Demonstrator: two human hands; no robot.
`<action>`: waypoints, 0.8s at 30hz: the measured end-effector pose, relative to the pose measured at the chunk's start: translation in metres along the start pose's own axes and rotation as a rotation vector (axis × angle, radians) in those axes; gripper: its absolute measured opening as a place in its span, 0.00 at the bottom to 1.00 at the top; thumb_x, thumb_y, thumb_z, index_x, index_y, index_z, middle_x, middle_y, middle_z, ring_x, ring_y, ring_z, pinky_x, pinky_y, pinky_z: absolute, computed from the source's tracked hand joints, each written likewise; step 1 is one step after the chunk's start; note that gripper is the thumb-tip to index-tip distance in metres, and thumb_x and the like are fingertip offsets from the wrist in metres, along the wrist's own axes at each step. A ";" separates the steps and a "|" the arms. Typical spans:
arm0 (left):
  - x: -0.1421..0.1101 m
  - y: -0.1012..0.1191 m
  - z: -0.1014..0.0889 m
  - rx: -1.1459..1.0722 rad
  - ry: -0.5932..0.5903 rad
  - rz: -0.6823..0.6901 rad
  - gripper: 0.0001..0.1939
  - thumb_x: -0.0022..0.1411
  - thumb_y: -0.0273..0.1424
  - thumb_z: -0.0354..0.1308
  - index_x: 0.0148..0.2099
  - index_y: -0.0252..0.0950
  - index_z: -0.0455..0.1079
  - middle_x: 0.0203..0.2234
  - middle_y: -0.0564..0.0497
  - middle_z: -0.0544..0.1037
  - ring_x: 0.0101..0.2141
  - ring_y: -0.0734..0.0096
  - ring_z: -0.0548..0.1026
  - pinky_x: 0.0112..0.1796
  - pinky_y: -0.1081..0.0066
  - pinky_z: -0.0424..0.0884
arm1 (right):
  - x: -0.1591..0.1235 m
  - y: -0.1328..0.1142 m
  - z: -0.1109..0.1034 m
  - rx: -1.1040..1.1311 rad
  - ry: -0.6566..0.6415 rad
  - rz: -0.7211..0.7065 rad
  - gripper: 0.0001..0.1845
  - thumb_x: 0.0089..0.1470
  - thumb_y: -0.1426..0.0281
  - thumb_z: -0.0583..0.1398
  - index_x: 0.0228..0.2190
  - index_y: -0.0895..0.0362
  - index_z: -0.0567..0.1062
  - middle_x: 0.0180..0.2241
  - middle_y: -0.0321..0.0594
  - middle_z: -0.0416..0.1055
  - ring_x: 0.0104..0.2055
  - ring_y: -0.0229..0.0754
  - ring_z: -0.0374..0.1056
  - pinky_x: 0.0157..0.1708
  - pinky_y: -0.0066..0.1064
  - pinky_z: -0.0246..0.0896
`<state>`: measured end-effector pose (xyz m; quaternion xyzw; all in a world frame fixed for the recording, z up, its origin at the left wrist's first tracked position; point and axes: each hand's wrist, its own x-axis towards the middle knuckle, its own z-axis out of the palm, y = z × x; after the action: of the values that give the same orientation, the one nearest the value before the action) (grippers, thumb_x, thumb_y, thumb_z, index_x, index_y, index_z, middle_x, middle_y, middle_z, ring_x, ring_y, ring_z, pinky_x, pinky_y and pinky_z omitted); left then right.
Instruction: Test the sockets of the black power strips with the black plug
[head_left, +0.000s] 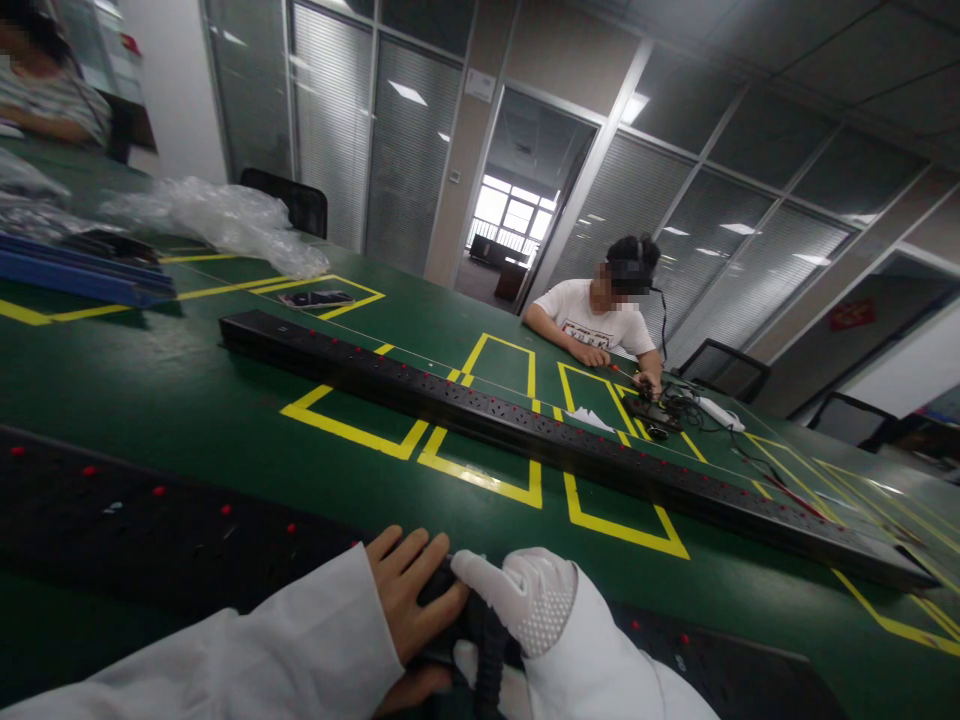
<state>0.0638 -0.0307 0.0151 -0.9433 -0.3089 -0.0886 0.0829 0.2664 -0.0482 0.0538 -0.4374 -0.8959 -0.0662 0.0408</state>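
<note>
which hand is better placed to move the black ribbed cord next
Probably the right hand: its gloved fingers are right by the black ribbed cord. The left hand lies over the near power strip, perhaps steadying it.

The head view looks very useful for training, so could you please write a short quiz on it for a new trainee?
1. Multiple choice: comparing the left hand and the right hand, which is gloved?
A. Left only
B. Right only
C. Both

2. True or false: the far black power strip lies across yellow markings on the green table.

3. Fill in the blank: both hands are at the ____ black power strip (near or far).

Key:
1. B: the left is bare.
2. True: the markings show on both sides of it.
3. Near: the near black power strip runs out on either side of the hands.
</note>
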 end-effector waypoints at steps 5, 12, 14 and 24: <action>-0.001 -0.001 0.002 -0.006 0.024 0.012 0.38 0.45 0.39 0.68 0.58 0.46 0.60 0.52 0.37 0.71 0.48 0.45 0.73 0.44 0.46 0.69 | 0.001 -0.001 -0.002 0.018 0.003 0.006 0.30 0.53 0.48 0.55 0.53 0.51 0.65 0.24 0.37 0.71 0.24 0.40 0.69 0.22 0.24 0.60; -0.001 -0.001 0.001 -0.012 0.045 0.015 0.38 0.46 0.40 0.68 0.58 0.45 0.60 0.52 0.37 0.72 0.47 0.45 0.73 0.44 0.46 0.69 | 0.000 -0.001 -0.002 0.049 0.015 0.013 0.31 0.53 0.47 0.54 0.54 0.50 0.65 0.25 0.37 0.71 0.24 0.39 0.69 0.22 0.24 0.59; -0.001 -0.001 0.001 -0.018 0.053 0.014 0.37 0.46 0.40 0.68 0.58 0.45 0.60 0.52 0.38 0.72 0.47 0.45 0.73 0.44 0.47 0.69 | -0.001 -0.001 -0.002 0.050 0.015 0.017 0.32 0.53 0.47 0.54 0.55 0.50 0.64 0.26 0.38 0.72 0.25 0.40 0.69 0.22 0.25 0.60; -0.005 -0.002 0.009 -0.017 0.123 0.025 0.34 0.49 0.43 0.66 0.57 0.45 0.60 0.51 0.38 0.72 0.47 0.45 0.73 0.44 0.48 0.68 | -0.001 -0.002 -0.003 0.028 0.025 0.015 0.32 0.51 0.49 0.58 0.53 0.51 0.65 0.25 0.37 0.70 0.24 0.39 0.68 0.22 0.25 0.59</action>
<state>0.0602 -0.0302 0.0058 -0.9406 -0.2906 -0.1478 0.0949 0.2653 -0.0504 0.0565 -0.4425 -0.8929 -0.0588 0.0584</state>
